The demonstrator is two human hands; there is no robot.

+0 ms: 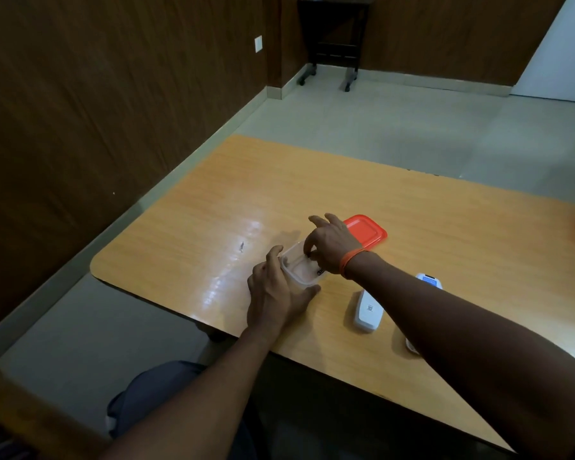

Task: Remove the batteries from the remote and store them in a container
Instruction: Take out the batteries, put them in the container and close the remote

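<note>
A small clear plastic container (296,264) stands on the wooden table (213,200). My left hand (276,293) grips its near side. My right hand (329,247) reaches down into it from above, fingertips inside; what they hold is hidden, though a small dark object (320,271), probably a battery, shows in the container beside the hand. A white remote (367,310) lies back side up to the right. My right forearm partly covers a second white piece (429,281) with a blue label. The red lid (365,232) lies flat behind my right hand.
Another white piece (411,347) peeks out under my right forearm near the table's front edge. The table's rounded left corner (97,267) is close by. A dark stand on wheels (332,41) is at the far wall. My knee (153,393) is below the table edge.
</note>
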